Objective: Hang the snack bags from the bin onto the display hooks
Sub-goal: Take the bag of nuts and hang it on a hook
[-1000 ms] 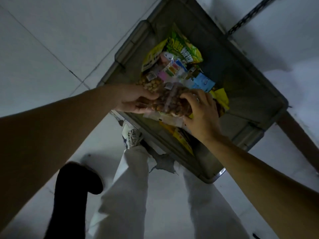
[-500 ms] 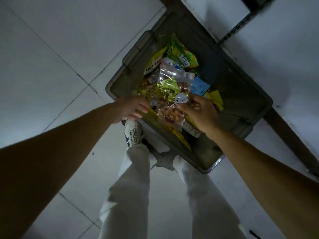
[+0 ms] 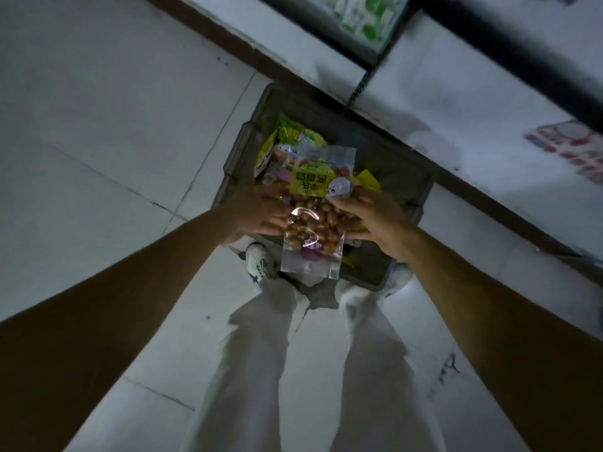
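Clear plastic film packed with brown nuts sits between both hands: the left hand (image 3: 257, 212) grips the left side of the nut bag (image 3: 313, 223) with curled fingers, and the right hand (image 3: 372, 220) clasps its right side, thumb on the front. The bag is held in the air over the near edge of the bin (image 3: 235, 159), yellow label end pointing away from the person. It looks light but lumpy, the film probably slick and floppy, with nuts shifting inside. The safest hold is likely a flat clear end strip, where a hang hole would sit, though none is discernible. Other snack bags (image 3: 292, 138) lie heaped toward the bin's far left corner
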`<state>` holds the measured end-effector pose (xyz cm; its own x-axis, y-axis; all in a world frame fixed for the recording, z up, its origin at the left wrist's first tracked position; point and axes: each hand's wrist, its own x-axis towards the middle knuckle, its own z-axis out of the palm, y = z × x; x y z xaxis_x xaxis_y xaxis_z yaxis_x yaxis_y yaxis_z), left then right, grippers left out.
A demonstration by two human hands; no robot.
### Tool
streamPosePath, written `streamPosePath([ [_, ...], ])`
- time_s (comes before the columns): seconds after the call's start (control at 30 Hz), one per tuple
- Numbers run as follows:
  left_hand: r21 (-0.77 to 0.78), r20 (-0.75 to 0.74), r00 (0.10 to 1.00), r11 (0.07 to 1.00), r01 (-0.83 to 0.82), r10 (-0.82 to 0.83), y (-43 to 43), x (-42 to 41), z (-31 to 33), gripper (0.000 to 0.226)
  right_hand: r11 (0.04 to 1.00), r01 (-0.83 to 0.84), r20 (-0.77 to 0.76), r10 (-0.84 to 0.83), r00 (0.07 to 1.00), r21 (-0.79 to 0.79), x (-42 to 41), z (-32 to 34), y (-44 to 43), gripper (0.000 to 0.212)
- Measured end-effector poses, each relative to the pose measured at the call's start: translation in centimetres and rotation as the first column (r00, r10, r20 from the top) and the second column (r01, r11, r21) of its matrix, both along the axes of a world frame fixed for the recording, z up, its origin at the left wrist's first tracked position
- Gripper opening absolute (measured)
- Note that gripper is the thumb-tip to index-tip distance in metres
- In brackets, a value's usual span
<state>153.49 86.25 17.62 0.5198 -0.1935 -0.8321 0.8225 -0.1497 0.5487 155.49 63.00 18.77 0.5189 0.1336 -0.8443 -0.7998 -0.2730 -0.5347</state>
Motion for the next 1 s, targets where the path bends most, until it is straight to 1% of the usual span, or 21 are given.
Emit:
streamPosePath([
  [0.07, -0.039, -0.007, 0.999, 0.998, 0.049, -0.049, 0.6, 0.1, 2.2, 0.025, 0.999, 0.045, 0.04, -0.044, 0.998, -0.015, -0.8, 2.2, 0.3, 0.036],
  [0.2, -0.101, -0.017, 0.992, 0.988, 0.12, -0.122, 0.1, 0.7, 8.3, 0.018, 0.991, 0.134, 0.116, -0.131, 0.985, -0.016, -2.6, 8.3, 0.2, 0.04],
  [0.27, -0.12, -0.006, 0.992, 0.985, 0.127, -0.129, -0.7, 1.2, 10.8, 0.012, 0.987, 0.157, 0.156, -0.152, 0.976, -0.018, -3.2, 10.5, -0.4, 0.042],
  [0.37, -0.1, 0.057, 0.985, 0.981, 0.165, -0.16, -2.4, 1.4, 14.2, 0.015, 0.978, 0.206, 0.201, -0.198, 0.959, -0.02, -4.0, 14.3, -2.2, 0.044],
  [0.43, -0.071, 0.111, 0.976, 0.978, 0.196, -0.188, -3.7, 1.3, 16.5, 0.017, 0.972, 0.233, 0.241, -0.224, 0.944, -0.01, -4.7, 17.0, -3.4, 0.041],
  [0.57, -0.041, 0.232, 0.935, 0.957, 0.287, -0.27, -7.1, -0.3, 22.1, 0.029, 0.958, 0.288, 0.33, -0.275, 0.903, 0.011, -8.1, 22.7, -6.2, 0.043],
  [0.6, -0.037, 0.269, 0.92, 0.952, 0.305, -0.285, -8.1, -1.0, 23.8, 0.029, 0.955, 0.298, 0.37, -0.279, 0.886, 0.008, -9.3, 24.4, -7.1, 0.041],
  [0.67, -0.054, 0.33, 0.893, 0.938, 0.343, -0.307, -10.4, -2.9, 27.4, 0.022, 0.931, 0.363, 0.427, -0.342, 0.837, 0.035, -12.4, 27.9, -8.9, 0.032],
  [0.73, -0.09, 0.378, 0.881, 0.936, 0.341, -0.284, -13.0, -4.7, 31.1, 0.015, 0.886, 0.455, 0.477, -0.438, 0.762, 0.086, -15.4, 31.0, -10.5, 0.028],
  [0.83, -0.172, 0.421, 0.876, 0.928, 0.332, -0.236, -17.3, -8.2, 37.2, 0.015, 0.798, 0.571, 0.573, -0.563, 0.595, 0.191, -20.6, 35.5, -12.9, 0.021],
  [0.9, -0.191, 0.481, 0.842, 0.909, 0.371, -0.243, -19.5, -10.2, 40.7, 0.018, 0.768, 0.597, 0.63, -0.585, 0.511, 0.23, -23.1, 38.4, -14.1, 0.012],
  [1.0, -0.151, 0.582, 0.761, 0.882, 0.447, -0.286, -22.3, -13.2, 45.7, 0.027, 0.749, 0.623, 0.723, -0.556, 0.41, 0.223, -27.1, 43.1, -16.3, 0.011],
])
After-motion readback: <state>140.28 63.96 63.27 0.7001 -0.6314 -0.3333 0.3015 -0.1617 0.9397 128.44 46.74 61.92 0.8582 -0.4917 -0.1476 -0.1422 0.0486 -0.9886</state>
